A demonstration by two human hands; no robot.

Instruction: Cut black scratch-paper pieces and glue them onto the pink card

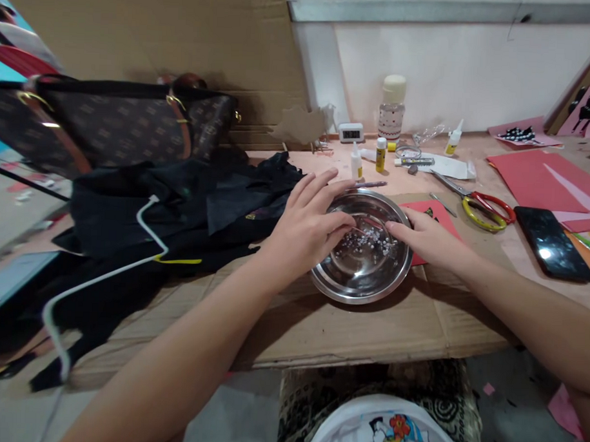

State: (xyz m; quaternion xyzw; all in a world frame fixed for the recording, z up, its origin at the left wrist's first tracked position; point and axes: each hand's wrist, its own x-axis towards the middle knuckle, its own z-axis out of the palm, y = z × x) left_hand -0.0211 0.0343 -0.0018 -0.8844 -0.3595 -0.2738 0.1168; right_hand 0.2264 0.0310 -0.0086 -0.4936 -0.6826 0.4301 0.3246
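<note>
Left hand (312,218) over one metal bowl (360,291), thumb and forefinger drawn nearly together, other three fingers spread; hold on any single piece impossible to tell. Right hand (427,237) half-curled at the right rim, thumb inside, clasping the edge. Inside, small pale beads (372,240), too many to count. Beneath, cardboard (378,333). Behind, two white nozzle bottles (356,164), one yellow-labelled bottle (380,157), one digital clock (351,133). To the right, one pair of scissors (474,196) beside one phone (553,243); to the left, one handbag (134,122) behind dark cloth (111,208).
</note>
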